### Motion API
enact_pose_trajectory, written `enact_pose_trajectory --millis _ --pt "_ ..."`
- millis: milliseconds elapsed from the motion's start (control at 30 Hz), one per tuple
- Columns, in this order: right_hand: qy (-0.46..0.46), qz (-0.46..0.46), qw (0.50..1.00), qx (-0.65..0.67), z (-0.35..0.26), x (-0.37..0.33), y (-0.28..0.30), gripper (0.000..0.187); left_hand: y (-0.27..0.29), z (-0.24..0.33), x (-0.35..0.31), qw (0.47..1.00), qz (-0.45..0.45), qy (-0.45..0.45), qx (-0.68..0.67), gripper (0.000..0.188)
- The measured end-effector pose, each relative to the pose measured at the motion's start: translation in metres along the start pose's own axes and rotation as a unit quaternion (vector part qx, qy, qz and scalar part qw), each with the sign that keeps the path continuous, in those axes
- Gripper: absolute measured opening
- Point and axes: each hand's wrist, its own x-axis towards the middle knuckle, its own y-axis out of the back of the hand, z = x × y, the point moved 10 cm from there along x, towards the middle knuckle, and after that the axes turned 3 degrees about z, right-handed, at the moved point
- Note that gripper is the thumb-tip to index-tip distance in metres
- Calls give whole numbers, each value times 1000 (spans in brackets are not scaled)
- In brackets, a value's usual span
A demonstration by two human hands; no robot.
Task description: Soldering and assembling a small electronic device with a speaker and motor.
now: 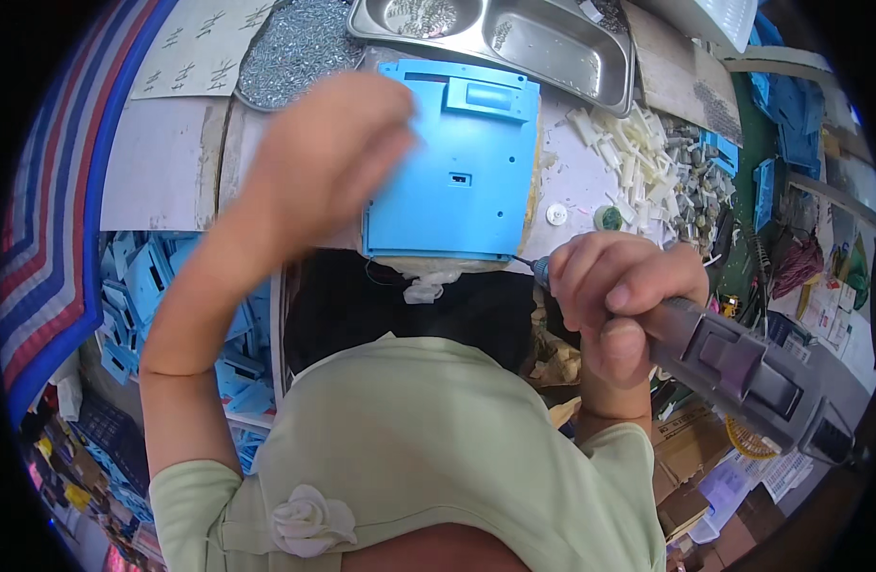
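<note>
A light-blue plastic panel (438, 210) lies flat in front of me, with a raised rectangular part near its far edge, a small slot and several round holes. My right hand (633, 286) is closed around a dark grey electric screwdriver (743, 367). The driver's thin bit points left, and its tip is by the panel's near right corner; whether they touch I cannot tell. Over the panel's far left side is my left hand (338, 153), smeared by motion. Its fingers are too blurred to show whether they hold anything.
Beyond the panel are a tray heaped with small screws (295, 52) and a steel compartment tray (562, 57). White plastic pieces (619, 157) and metal parts (681, 191) lie in piles to the right. More blue parts (138, 286) are stacked at lower left, near a striped cloth (61, 181).
</note>
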Motion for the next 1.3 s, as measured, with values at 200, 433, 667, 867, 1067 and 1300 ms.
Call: enact_pose_trajectory --millis 200,433,667,867,1067,1300 --pt "39 -37 997 -60 1 3 -18 29 -45 44 -11 991 -90 -83 -53 16" --pt "71 -77 994 39 -12 34 -14 29 -46 38 -12 993 -86 -58 -64 17" --pt "55 -105 990 -73 18 38 -30 30 -52 34 -16 991 -91 -40 -87 17" --pt "27 -23 999 -17 5 66 -1 33 -53 32 -14 991 -93 -46 -84 17" --pt "3 -47 996 -80 33 71 -5 30 -52 31 -14 989 -107 -40 -98 17" --pt "49 -28 998 -35 14 123 24 20 -49 32 -13 988 -106 -34 -104 15"
